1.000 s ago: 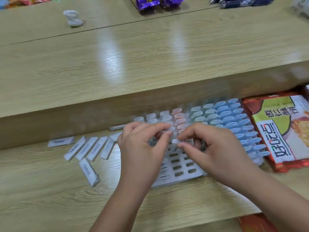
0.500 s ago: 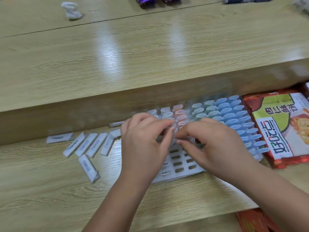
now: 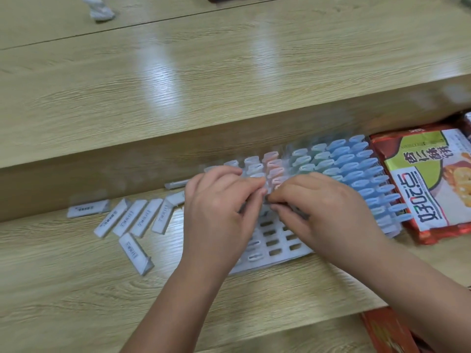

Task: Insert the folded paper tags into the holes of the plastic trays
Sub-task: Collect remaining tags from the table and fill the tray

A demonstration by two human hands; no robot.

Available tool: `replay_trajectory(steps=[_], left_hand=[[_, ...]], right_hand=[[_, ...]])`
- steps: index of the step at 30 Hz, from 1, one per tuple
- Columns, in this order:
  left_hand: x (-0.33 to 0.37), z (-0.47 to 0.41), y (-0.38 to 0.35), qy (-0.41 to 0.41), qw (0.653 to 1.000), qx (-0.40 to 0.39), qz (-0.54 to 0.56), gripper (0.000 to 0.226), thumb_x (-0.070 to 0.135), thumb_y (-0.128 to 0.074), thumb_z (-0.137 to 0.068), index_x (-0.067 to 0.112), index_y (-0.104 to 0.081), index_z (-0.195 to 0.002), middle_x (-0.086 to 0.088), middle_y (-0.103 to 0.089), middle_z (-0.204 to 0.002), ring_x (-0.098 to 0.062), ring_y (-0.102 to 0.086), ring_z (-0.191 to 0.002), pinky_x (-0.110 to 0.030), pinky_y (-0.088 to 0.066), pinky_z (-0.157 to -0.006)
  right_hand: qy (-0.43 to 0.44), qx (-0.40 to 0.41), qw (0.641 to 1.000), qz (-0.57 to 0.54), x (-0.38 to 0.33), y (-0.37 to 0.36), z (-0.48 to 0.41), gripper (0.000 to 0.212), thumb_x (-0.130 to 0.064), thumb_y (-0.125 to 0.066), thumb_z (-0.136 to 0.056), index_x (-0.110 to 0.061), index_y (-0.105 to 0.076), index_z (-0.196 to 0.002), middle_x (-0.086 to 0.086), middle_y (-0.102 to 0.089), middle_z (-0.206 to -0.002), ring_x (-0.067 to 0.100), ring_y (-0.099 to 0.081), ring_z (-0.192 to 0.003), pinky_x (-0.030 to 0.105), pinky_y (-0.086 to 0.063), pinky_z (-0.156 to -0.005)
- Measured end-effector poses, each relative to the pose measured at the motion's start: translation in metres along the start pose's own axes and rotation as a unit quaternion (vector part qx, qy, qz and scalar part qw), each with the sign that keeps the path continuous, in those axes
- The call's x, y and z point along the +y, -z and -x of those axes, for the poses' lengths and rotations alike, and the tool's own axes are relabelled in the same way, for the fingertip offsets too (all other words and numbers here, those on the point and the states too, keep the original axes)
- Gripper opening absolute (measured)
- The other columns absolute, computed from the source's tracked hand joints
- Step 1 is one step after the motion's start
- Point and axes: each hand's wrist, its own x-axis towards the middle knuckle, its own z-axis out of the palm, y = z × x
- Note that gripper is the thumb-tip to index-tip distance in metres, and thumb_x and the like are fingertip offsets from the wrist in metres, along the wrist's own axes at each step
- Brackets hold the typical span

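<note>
A white plastic tray [image 3: 274,252] with rows of slots lies on the lower wooden shelf. Its far and right rows hold folded tags [image 3: 356,171] in white, pink, green and blue; the near rows show bare slots. My left hand [image 3: 219,212] and my right hand [image 3: 321,207] meet fingertip to fingertip over the tray's middle, pinching something small between them; it is mostly hidden by the fingers. Several loose folded white tags [image 3: 132,220] lie to the left of the tray.
A red and green snack packet [image 3: 433,179] lies against the tray's right side. A raised wooden ledge [image 3: 178,98] runs just behind the tray. A crumpled white scrap [image 3: 99,8] lies at the far left. Another red packet [image 3: 384,332] sits below the shelf's front edge.
Both hands have drawn closer together and a little lower over the tray, fingertips now touching. The view has tilted slightly; tray and loose tags stay put.
</note>
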Motion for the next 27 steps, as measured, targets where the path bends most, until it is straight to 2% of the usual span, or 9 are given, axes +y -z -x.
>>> replay_trajectory(steps=[3, 10, 16, 20, 27], left_hand=[[-0.0030, 0.0015, -0.0022, 0.005, 1.000, 0.014, 0.006, 0.011, 0.026, -0.071, -0.089, 0.021, -0.078, -0.095, 0.012, -0.073, -0.088, -0.015, -0.065, -0.105, -0.048, -0.045, -0.091], [-0.0052, 0.0033, -0.0025, -0.001, 0.999, 0.038, 0.007, 0.009, 0.022, -0.072, -0.090, 0.017, -0.078, -0.095, 0.009, -0.073, -0.091, -0.017, -0.066, -0.106, -0.047, -0.047, -0.091], [-0.0039, 0.0006, -0.0020, 0.041, 0.996, 0.001, 0.076, 0.012, 0.021, -0.072, -0.086, 0.018, -0.079, -0.096, 0.011, -0.074, -0.091, -0.015, -0.066, -0.109, -0.052, -0.050, -0.091], [-0.0006, -0.0018, -0.0032, 0.054, 0.996, 0.008, 0.067, 0.010, 0.024, -0.073, -0.086, 0.023, -0.079, -0.094, 0.015, -0.073, -0.092, -0.010, -0.065, -0.111, -0.050, -0.048, -0.094], [-0.0032, -0.0057, -0.0012, 0.063, 0.996, -0.029, 0.060, 0.011, 0.029, -0.069, -0.086, 0.027, -0.078, -0.093, 0.018, -0.072, -0.086, -0.007, -0.062, -0.111, -0.046, -0.044, -0.098]], right_hand=[[-0.008, 0.009, 1.000, -0.006, 0.0007, -0.0015, -0.0001, 0.008, -0.027, -0.071, -0.087, -0.024, -0.074, -0.094, -0.011, -0.068, -0.086, 0.017, -0.061, -0.078, 0.036, -0.052, -0.058], [0.004, 0.019, 1.000, 0.006, -0.0002, -0.0017, 0.0003, 0.005, -0.029, -0.069, -0.087, -0.027, -0.073, -0.090, -0.015, -0.069, -0.086, 0.016, -0.059, -0.074, 0.034, -0.050, -0.050], [0.018, 0.013, 1.000, 0.001, 0.0027, -0.0013, 0.0035, 0.007, -0.029, -0.069, -0.087, -0.026, -0.073, -0.092, -0.015, -0.069, -0.089, 0.015, -0.059, -0.075, 0.035, -0.050, -0.051], [0.018, 0.012, 1.000, -0.005, 0.0031, -0.0029, 0.0051, 0.007, -0.029, -0.067, -0.088, -0.028, -0.073, -0.092, -0.017, -0.068, -0.090, 0.013, -0.057, -0.075, 0.033, -0.049, -0.051], [0.017, 0.024, 1.000, -0.011, 0.0049, -0.0048, 0.0073, 0.005, -0.028, -0.070, -0.086, -0.028, -0.072, -0.091, -0.018, -0.068, -0.089, 0.013, -0.058, -0.075, 0.033, -0.050, -0.052]])
